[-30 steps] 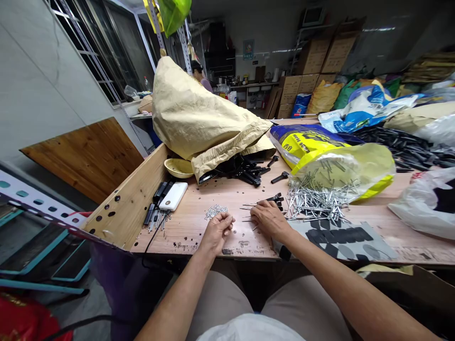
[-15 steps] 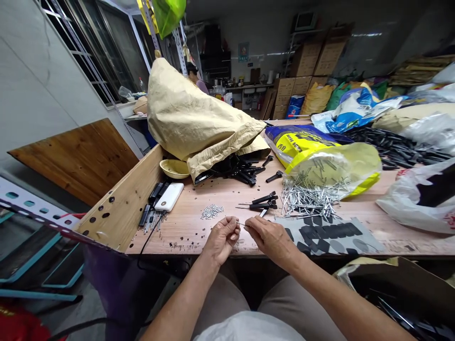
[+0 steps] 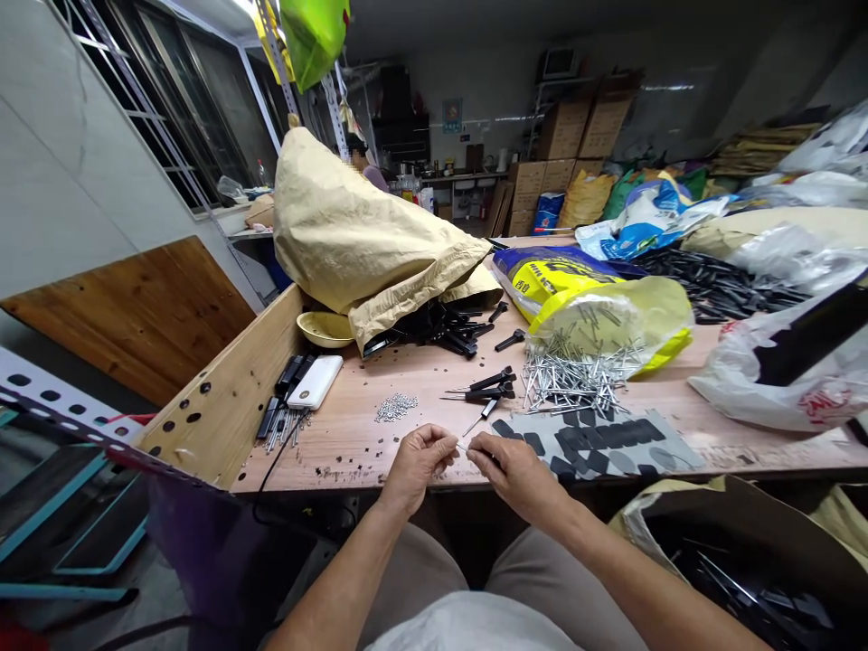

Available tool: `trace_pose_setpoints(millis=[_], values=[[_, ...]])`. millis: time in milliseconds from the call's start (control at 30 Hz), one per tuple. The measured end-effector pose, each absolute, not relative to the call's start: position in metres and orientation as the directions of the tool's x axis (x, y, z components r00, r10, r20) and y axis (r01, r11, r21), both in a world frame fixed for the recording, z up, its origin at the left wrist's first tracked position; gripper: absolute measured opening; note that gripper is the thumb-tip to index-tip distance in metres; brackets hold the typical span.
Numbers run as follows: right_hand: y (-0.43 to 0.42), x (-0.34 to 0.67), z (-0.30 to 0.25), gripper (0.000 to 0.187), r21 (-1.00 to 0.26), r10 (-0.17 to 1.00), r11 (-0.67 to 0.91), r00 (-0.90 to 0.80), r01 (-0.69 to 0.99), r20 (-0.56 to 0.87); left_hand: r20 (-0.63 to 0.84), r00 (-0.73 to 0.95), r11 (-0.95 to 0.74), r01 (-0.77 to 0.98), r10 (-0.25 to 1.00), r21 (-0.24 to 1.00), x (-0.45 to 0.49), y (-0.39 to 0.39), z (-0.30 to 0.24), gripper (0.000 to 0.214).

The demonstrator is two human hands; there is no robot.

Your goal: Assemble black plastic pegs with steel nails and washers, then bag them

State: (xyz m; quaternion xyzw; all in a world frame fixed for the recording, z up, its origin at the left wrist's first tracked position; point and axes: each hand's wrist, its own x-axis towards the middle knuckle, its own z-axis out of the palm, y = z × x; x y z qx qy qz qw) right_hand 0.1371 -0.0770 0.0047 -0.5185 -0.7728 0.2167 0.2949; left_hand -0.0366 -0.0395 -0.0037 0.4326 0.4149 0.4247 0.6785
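My left hand point(image 3: 417, 463) and my right hand point(image 3: 510, 468) meet at the near edge of the wooden table point(image 3: 353, 434), both pinched on a thin metal pin point(image 3: 462, 447) held between them. My right hand also seems to hold a black piece, mostly hidden. Just beyond lie a small heap of tiny silver parts point(image 3: 396, 407), several black-handled pins point(image 3: 489, 388) and a big spill of long metal pins point(image 3: 573, 375) from a yellow bag point(image 3: 610, 316).
A tan sack point(image 3: 359, 235) covers black parts point(image 3: 448, 325) at the back. A white power bank point(image 3: 314, 381) and a yellow bowl point(image 3: 324, 328) lie left. A dark patterned sheet point(image 3: 597, 443) is right of my hands. A cardboard box point(image 3: 746, 542) stands at my right knee. A person sits far behind.
Both hands drew back from the table's pins to its near edge and came together on one pin. The camera shifted a little right and down.
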Motion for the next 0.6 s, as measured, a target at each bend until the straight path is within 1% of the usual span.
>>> trace_pose_setpoints(millis=[167, 233, 300, 367, 400, 467, 500, 533, 600], values=[[-0.075, 0.142, 0.007, 0.024, -0.613, 0.924, 0.38, -0.307, 0.693, 0.227, -0.136, 0.277, 0.174, -0.12, 0.951, 0.977, -0.036, -0.039, -0.004, 0.028], [-0.073, 0.145, 0.01, 0.024, -0.649, 0.93, 0.359, -0.312, 0.67, 0.192, -0.105, 0.274, 0.134, -0.092, 0.956, 0.987, -0.035, -0.039, -0.005, 0.027], [-0.071, 0.148, 0.011, 0.026, -0.761, 0.942, 0.283, -0.317, 0.584, 0.107, -0.085, 0.271, 0.111, -0.08, 0.959, 0.991, -0.034, -0.039, -0.007, 0.026], [-0.069, 0.15, 0.008, 0.032, -0.897, 0.941, 0.136, -0.339, 0.42, -0.017, -0.079, 0.26, 0.106, -0.091, 0.962, 0.99, -0.032, -0.04, -0.008, 0.024], [-0.068, 0.15, 0.005, 0.035, -0.943, 0.932, 0.051, -0.355, 0.328, -0.073, -0.08, 0.254, 0.11, -0.106, 0.964, 0.988, -0.031, -0.04, -0.009, 0.023], [-0.068, 0.15, -0.001, 0.041, -0.98, 0.915, -0.076, -0.378, 0.183, -0.141, -0.097, 0.25, 0.138, -0.154, 0.963, 0.978, -0.027, -0.041, -0.008, 0.021], [-0.068, 0.15, -0.003, 0.043, -0.984, 0.914, -0.102, -0.376, 0.146, -0.15, -0.115, 0.253, 0.163, -0.181, 0.961, 0.97, -0.026, -0.042, -0.007, 0.021], [-0.068, 0.15, -0.004, 0.043, -0.986, 0.921, -0.102, -0.363, 0.133, -0.144, -0.136, 0.26, 0.193, -0.208, 0.956, 0.959, -0.024, -0.043, -0.006, 0.021], [-0.07, 0.15, -0.005, 0.041, -0.985, 0.942, -0.057, -0.318, 0.161, -0.106, -0.181, 0.285, 0.257, -0.255, 0.941, 0.932, -0.022, -0.044, -0.004, 0.024]])
